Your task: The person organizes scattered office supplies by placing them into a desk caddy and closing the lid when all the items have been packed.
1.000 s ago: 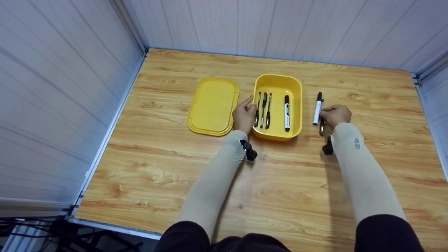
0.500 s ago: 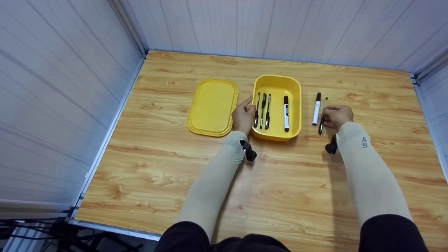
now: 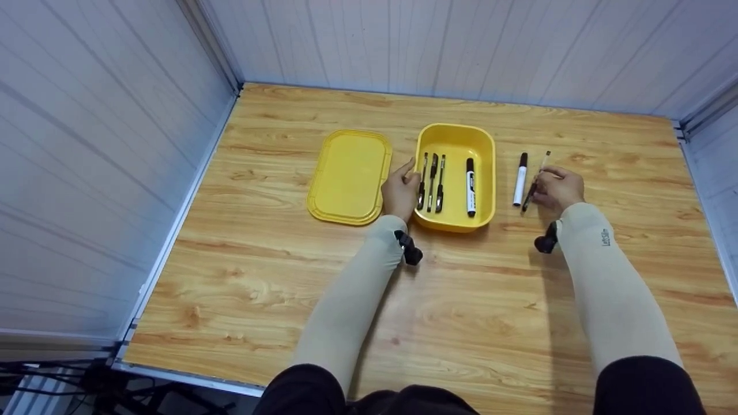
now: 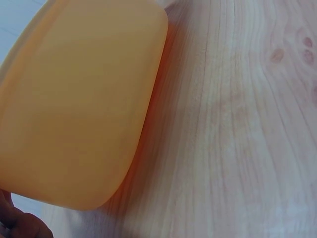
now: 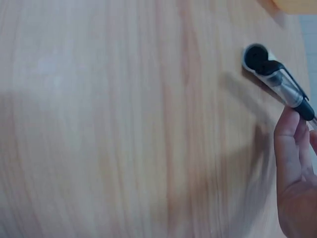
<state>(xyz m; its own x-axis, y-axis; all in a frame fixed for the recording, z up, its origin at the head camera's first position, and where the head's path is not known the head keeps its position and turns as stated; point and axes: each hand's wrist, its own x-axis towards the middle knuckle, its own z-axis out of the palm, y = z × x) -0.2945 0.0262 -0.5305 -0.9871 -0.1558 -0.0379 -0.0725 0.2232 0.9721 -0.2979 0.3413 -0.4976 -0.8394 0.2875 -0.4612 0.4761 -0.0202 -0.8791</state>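
My right hand (image 3: 559, 187) pinches a clear gel pen with a black cap (image 3: 528, 196), tilted over the table, its tip end pointing up and away. In the right wrist view the pen's capped end (image 5: 280, 82) juts out past my fingers (image 5: 287, 134). A white marker with a dark cap (image 3: 520, 180) lies just left of it. My left hand (image 3: 400, 190) holds the left rim of an uncovered yellow box (image 3: 455, 222). Inside the box, several gel pens (image 3: 431, 183) lie side by side at the left, and another marker (image 3: 471, 187) lies at the right.
A yellow lid (image 3: 350, 176) lies flat on the wooden table (image 3: 461, 311), left of the box and close to my left hand. Pale panel walls (image 3: 461, 52) stand along the back and sides of the table.
My right hand has lifted the gel pen from beside the loose marker and tilted it, its tip end swinging right. The left hand and box stay in place.
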